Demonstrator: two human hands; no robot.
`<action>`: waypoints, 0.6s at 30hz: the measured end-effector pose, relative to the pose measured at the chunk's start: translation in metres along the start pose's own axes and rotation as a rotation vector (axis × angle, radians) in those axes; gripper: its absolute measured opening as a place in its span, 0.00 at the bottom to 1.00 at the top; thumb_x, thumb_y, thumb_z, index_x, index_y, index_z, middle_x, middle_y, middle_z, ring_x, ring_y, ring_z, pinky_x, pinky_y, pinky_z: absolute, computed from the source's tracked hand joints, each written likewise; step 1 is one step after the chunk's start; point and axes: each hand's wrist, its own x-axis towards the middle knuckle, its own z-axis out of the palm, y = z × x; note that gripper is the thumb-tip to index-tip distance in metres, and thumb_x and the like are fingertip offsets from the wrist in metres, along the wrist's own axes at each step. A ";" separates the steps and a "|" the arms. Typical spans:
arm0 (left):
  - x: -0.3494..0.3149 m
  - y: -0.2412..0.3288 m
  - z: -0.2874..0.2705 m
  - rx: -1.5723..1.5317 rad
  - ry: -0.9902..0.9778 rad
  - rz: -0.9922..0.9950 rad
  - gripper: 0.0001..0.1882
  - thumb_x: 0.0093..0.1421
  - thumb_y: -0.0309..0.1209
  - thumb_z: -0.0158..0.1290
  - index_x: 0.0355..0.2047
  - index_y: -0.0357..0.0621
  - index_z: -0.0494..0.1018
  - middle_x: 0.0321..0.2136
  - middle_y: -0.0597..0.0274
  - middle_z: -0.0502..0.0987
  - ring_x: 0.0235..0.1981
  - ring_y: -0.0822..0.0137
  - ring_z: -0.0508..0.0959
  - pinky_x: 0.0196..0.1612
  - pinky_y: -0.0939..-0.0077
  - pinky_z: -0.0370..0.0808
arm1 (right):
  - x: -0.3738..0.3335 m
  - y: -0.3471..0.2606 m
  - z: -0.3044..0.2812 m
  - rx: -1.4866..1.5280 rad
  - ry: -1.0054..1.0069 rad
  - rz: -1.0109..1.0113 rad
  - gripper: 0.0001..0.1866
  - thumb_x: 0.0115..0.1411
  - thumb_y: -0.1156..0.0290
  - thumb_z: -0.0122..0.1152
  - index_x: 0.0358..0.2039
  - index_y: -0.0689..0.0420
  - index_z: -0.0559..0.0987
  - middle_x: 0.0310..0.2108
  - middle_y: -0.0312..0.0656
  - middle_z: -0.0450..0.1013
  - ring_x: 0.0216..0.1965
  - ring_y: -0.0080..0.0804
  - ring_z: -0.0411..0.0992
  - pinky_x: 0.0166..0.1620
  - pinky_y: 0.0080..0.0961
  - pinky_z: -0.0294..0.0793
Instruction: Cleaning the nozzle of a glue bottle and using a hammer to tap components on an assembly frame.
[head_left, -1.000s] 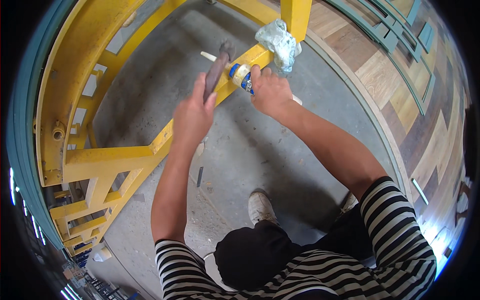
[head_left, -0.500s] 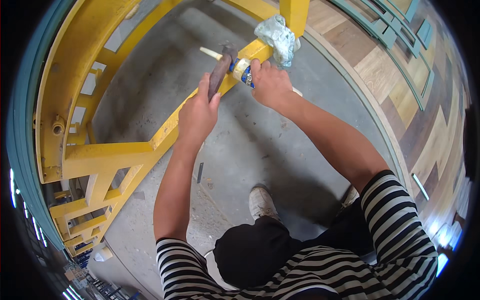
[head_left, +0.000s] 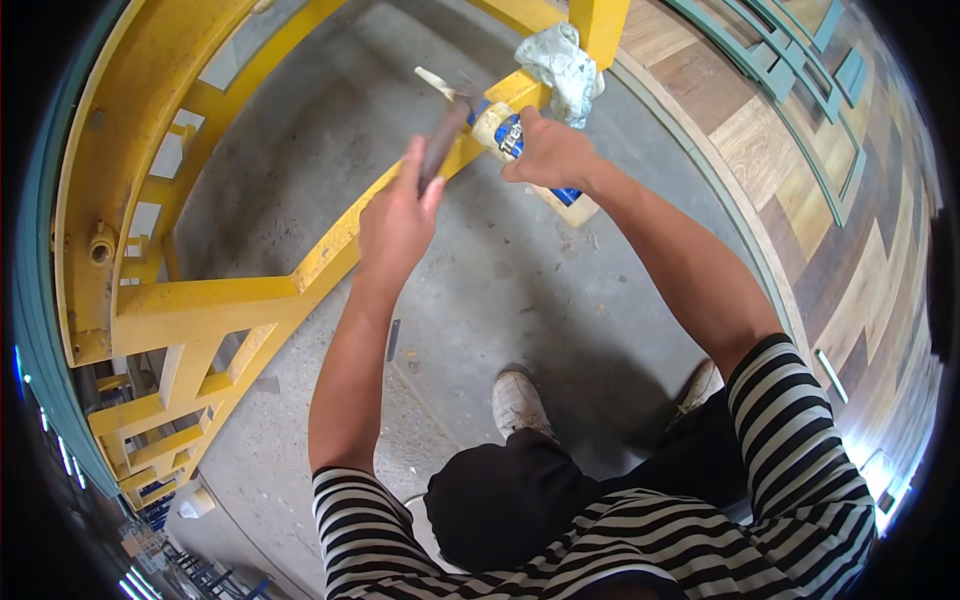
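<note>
My right hand (head_left: pixel 555 155) grips a cream glue bottle (head_left: pixel 570 205) with a blue label, a blue collar and a long pale nozzle pointing up and to the left. The bottle tilts across a yellow metal beam. My left hand (head_left: pixel 395 220) is closed round the dark handle of what looks like a hammer (head_left: pixel 438 150). The tool's head is smeared by motion, at the nozzle's base; whether it touches cannot be told. A crumpled pale cloth (head_left: pixel 562 70) rests on the beam just beyond my right hand.
The yellow metal frame (head_left: pixel 215 310) runs from the upper right to the lower left. Beneath it lies a grey concrete floor (head_left: pixel 450 330). Wood-patterned flooring (head_left: pixel 745 140) spreads on the right, with green metal frames (head_left: pixel 800 70) on it. My shoe (head_left: pixel 520 400) stands below.
The bottle has shifted slightly right, and its lower end now shows below my right hand. The tool in my left hand is now blurred. The whole view has shifted a little.
</note>
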 end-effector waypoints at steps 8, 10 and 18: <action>0.003 0.020 -0.003 -0.036 -0.140 -0.136 0.28 0.65 0.36 0.56 0.64 0.49 0.64 0.38 0.40 0.80 0.36 0.41 0.81 0.37 0.50 0.76 | -0.004 0.011 0.006 0.014 0.015 -0.012 0.36 0.46 0.53 0.67 0.50 0.64 0.68 0.40 0.59 0.78 0.43 0.54 0.79 0.47 0.43 0.77; -0.005 0.021 0.003 -0.064 -0.154 -0.150 0.29 0.64 0.36 0.56 0.65 0.50 0.63 0.38 0.42 0.81 0.37 0.42 0.81 0.37 0.52 0.77 | -0.008 0.021 0.015 0.010 0.063 -0.008 0.38 0.46 0.54 0.69 0.51 0.64 0.67 0.40 0.61 0.78 0.42 0.57 0.78 0.47 0.46 0.77; -0.187 0.020 0.049 -0.239 -0.060 -0.373 0.35 0.61 0.25 0.56 0.68 0.37 0.58 0.46 0.37 0.75 0.44 0.39 0.79 0.48 0.57 0.75 | -0.023 0.074 -0.002 0.371 0.225 -0.149 0.34 0.51 0.59 0.73 0.53 0.61 0.69 0.45 0.48 0.76 0.47 0.36 0.76 0.51 0.35 0.75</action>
